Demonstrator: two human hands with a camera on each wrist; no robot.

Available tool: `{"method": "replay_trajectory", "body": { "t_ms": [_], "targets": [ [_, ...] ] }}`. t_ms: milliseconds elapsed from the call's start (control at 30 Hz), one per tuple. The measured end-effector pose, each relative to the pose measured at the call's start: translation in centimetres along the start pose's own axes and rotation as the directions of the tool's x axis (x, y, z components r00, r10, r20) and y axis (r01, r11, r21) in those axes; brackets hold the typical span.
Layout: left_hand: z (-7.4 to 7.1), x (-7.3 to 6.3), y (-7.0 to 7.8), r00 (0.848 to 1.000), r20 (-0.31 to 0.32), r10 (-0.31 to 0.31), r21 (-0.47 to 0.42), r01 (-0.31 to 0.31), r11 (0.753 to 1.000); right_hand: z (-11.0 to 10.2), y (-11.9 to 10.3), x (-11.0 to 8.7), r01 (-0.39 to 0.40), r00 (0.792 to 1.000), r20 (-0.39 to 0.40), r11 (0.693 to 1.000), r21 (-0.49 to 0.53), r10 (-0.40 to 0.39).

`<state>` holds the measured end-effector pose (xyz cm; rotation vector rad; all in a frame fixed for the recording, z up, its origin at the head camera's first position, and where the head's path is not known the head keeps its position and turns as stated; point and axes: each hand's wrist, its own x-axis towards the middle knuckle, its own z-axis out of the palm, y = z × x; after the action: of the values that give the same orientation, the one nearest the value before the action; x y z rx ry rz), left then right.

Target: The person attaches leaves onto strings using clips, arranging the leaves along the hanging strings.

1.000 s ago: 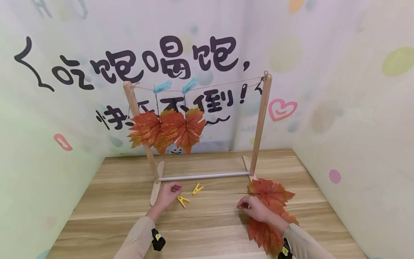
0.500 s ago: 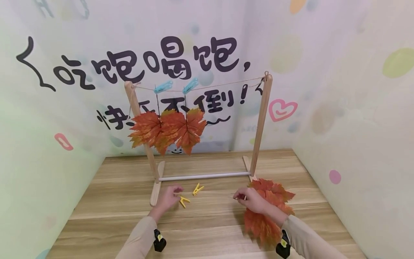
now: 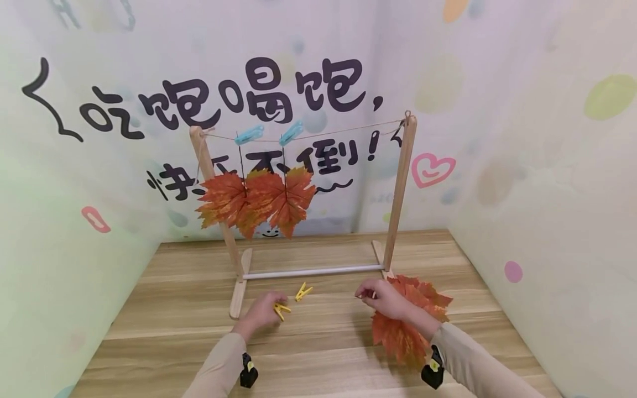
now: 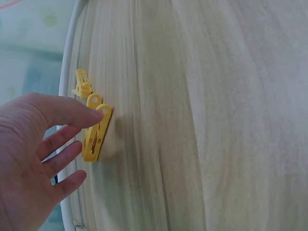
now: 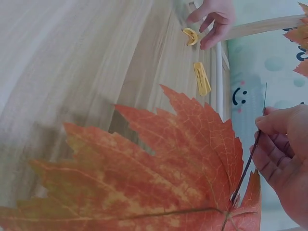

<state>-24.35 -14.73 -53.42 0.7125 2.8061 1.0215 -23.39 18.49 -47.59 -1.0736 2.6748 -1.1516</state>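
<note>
Head view: L hand [image 3: 262, 310] is just beside the near yellow peg [image 3: 282, 311], which sits at approx 3 o'clock of it; L wrist view has the thumb tip overlapping the peg's end, fingers loosely spread, no grip on it; can't tell if the thumb actually touches. Far yellow peg [image 3: 303, 292] lies a bit further off, approx 2 o'clock of L hand & 9 o'clock of R hand [image 3: 385, 298]. R hand pinches the stem [image 5: 250, 166] of a red-orange leaf [image 5: 144, 168] btwn thumb & fingers, stem tip poking past them; in head view the blade hangs at approx 5 o'clock of that hand. Other leaves [image 3: 432, 296] lie at its 3 o'clock, on the table [image 3: 318, 354]. White rod [image 3: 318, 271] is at 12 o'clock of the far peg; two hung leaves [image 3: 283, 199], w/ blue pegs [image 3: 291, 134] on the string [image 3: 343, 131], are at L hand's 12 o'clock.
</note>
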Motion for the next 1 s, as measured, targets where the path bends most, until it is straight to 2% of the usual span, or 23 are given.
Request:
{"method": "replay_trajectory", "body": {
  "t_ms": [233, 367, 600, 800, 1000],
  "targets": [
    [0.6, -0.2, -0.6, 1.000, -0.014, 0.006, 0.025, -0.005, 1.000, 0.8, 0.3, -0.2, 0.040, 0.999, -0.016, 0.999, 0.011, -0.039],
    [0.9, -0.4, -0.9, 0.999, -0.035, 0.024, 0.031, -0.023, 0.999, 0.9, 0.5, -0.3, 0.028, 0.999, -0.019, 1.000, 0.000, -0.028],
    [1.1, -0.8, -0.6, 0.999, -0.050, -0.005, 0.022, 0.006, 1.000, 1.2, 0.7, -0.4, 0.033, 0.999, -0.014, 0.999, 0.008, -0.033],
    [0.8, -0.9, 0.9, 0.999, -0.045, -0.026, 0.011, 0.026, 1.000, 1.0, 0.4, -0.2, 0.039, 0.999, -0.009, 0.999, 0.008, -0.039],
    [-0.6, -0.2, 3.8, 0.999, -0.045, 0.013, 0.026, -0.012, 1.000, 0.2, -0.1, 0.1, 0.018, 1.000, 0.021, 1.000, 0.026, -0.018]
  ]
}}
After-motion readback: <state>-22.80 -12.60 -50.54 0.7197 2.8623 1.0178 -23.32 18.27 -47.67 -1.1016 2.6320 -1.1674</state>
